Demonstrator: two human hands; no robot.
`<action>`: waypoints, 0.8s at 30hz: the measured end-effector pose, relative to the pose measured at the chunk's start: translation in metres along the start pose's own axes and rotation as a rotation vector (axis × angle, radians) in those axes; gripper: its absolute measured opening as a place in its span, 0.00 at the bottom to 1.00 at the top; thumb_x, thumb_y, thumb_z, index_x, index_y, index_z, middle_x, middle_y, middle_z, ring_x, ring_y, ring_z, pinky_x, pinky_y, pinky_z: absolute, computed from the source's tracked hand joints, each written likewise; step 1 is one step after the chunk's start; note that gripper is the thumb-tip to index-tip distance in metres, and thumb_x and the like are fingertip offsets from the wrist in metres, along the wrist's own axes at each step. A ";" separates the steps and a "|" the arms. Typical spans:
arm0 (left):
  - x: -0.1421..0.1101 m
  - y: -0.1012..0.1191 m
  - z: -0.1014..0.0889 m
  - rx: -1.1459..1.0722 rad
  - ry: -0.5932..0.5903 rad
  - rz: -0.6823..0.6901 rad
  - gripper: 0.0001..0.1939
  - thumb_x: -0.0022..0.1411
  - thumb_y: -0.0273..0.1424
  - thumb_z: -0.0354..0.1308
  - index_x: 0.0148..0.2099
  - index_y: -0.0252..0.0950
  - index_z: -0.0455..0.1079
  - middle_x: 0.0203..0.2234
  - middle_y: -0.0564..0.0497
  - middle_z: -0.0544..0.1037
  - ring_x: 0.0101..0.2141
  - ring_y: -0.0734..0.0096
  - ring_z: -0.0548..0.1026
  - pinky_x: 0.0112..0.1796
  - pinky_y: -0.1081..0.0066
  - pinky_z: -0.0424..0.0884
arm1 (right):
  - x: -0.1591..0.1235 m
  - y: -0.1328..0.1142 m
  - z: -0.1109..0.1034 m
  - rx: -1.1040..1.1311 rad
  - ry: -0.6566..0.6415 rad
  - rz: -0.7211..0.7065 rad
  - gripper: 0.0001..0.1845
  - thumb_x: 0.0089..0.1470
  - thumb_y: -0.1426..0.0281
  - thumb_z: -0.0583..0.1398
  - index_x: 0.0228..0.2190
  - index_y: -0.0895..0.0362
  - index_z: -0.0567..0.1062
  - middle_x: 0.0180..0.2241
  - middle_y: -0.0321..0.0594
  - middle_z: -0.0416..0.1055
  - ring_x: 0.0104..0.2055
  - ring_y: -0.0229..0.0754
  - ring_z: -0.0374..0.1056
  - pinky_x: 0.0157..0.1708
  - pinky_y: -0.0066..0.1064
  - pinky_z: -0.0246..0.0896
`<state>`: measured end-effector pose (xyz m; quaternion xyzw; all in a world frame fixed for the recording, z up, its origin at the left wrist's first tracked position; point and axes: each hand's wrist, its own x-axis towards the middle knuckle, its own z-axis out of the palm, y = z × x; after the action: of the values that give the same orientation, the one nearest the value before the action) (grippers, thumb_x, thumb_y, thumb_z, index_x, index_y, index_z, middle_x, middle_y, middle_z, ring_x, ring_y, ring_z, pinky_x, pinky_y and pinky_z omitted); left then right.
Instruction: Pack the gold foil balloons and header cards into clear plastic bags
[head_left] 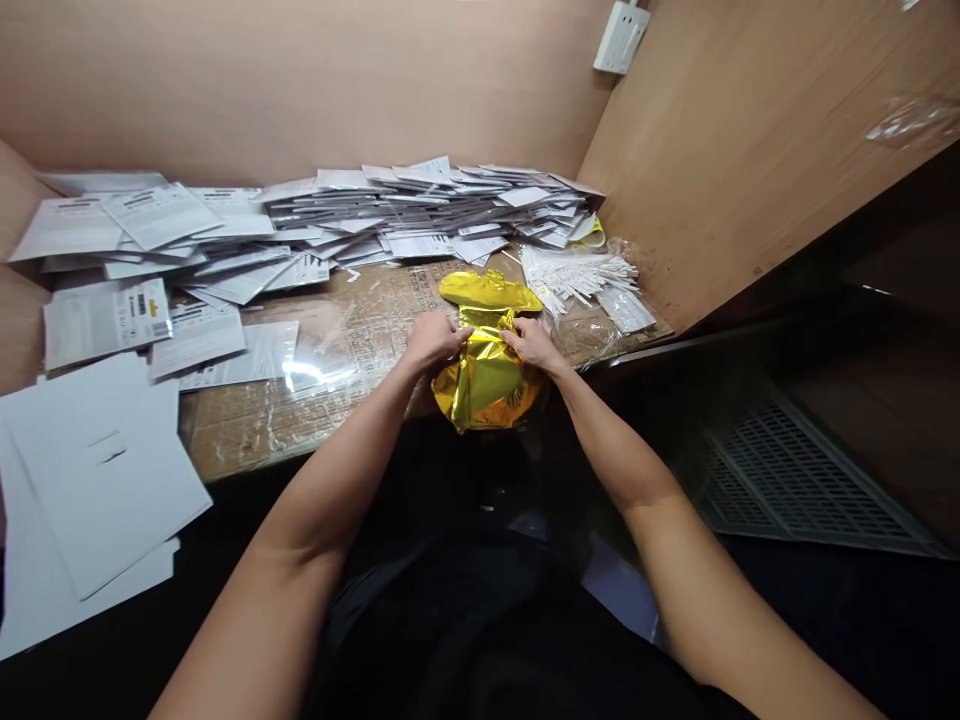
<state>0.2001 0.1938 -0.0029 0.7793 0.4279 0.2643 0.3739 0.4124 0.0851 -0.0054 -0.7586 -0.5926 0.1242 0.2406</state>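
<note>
A crumpled gold foil balloon (487, 385) lies on the table, partly folded, with its upper lobe spread flat toward the back. My left hand (439, 340) grips the foil at its upper left side. My right hand (532, 343) pinches the same foil a short way to the right, and the fingers of both hands nearly meet. The part of the balloon under my hands is hidden. A bundle of white sticks in clear plastic (577, 278) lies just behind my right hand.
Several overlapping printed white sheets (420, 210) spread across the back of the cardboard-covered table (300, 430). A stack of white card (97, 480) overhangs the front left. A wooden panel (750, 130) rises at the right, with a wall socket (621, 36) above and a metal grille (795, 480) below.
</note>
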 end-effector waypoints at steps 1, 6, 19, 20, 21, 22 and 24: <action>0.009 0.004 0.006 -0.026 -0.026 -0.067 0.26 0.51 0.47 0.76 0.18 0.40 0.66 0.19 0.44 0.70 0.34 0.50 0.76 0.36 0.60 0.69 | 0.001 0.003 -0.002 0.114 -0.014 -0.013 0.15 0.64 0.63 0.59 0.26 0.56 0.71 0.32 0.40 0.74 0.36 0.42 0.67 0.36 0.30 0.56; 0.033 0.012 0.010 -0.470 0.035 -0.245 0.17 0.45 0.33 0.77 0.25 0.37 0.70 0.20 0.51 0.71 0.24 0.68 0.69 0.28 0.68 0.64 | 0.019 0.007 -0.022 0.420 -0.016 0.019 0.24 0.67 0.58 0.58 0.21 0.55 0.66 0.20 0.33 0.63 0.24 0.36 0.58 0.27 0.29 0.49; 0.045 0.019 -0.028 -0.404 0.362 -0.173 0.18 0.50 0.32 0.73 0.35 0.38 0.65 0.23 0.56 0.72 0.26 0.73 0.71 0.32 0.72 0.67 | 0.086 -0.039 -0.046 0.653 0.049 0.219 0.26 0.58 0.63 0.72 0.18 0.56 0.67 0.13 0.29 0.59 0.17 0.30 0.47 0.19 0.27 0.39; 0.044 0.016 -0.031 -0.366 0.402 -0.189 0.18 0.50 0.32 0.73 0.35 0.39 0.64 0.23 0.56 0.71 0.27 0.71 0.72 0.33 0.71 0.68 | 0.089 -0.041 -0.050 0.664 0.094 0.198 0.26 0.59 0.64 0.71 0.17 0.55 0.66 0.13 0.28 0.57 0.17 0.29 0.46 0.20 0.27 0.39; 0.043 0.012 -0.036 -0.323 0.446 -0.208 0.18 0.50 0.32 0.72 0.34 0.40 0.63 0.23 0.56 0.71 0.29 0.68 0.73 0.34 0.70 0.68 | 0.092 -0.042 -0.058 0.670 0.130 0.178 0.27 0.60 0.65 0.70 0.17 0.55 0.64 0.13 0.27 0.55 0.17 0.29 0.46 0.20 0.27 0.39; 0.042 0.009 -0.042 -0.280 0.491 -0.227 0.19 0.50 0.30 0.72 0.34 0.40 0.63 0.24 0.55 0.71 0.32 0.65 0.75 0.36 0.68 0.68 | 0.095 -0.041 -0.068 0.677 0.162 0.158 0.27 0.59 0.65 0.70 0.16 0.55 0.63 0.13 0.26 0.54 0.18 0.29 0.45 0.20 0.27 0.39; 0.042 0.005 -0.056 -0.206 0.579 -0.250 0.19 0.49 0.28 0.71 0.36 0.41 0.63 0.27 0.51 0.74 0.39 0.58 0.77 0.41 0.65 0.69 | 0.100 -0.038 -0.095 0.691 0.200 0.109 0.26 0.58 0.66 0.70 0.18 0.54 0.63 0.14 0.25 0.53 0.19 0.29 0.45 0.21 0.27 0.39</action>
<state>0.1819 0.2481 0.0378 0.5714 0.5796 0.4687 0.3434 0.4521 0.1674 0.1046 -0.6713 -0.4479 0.2548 0.5328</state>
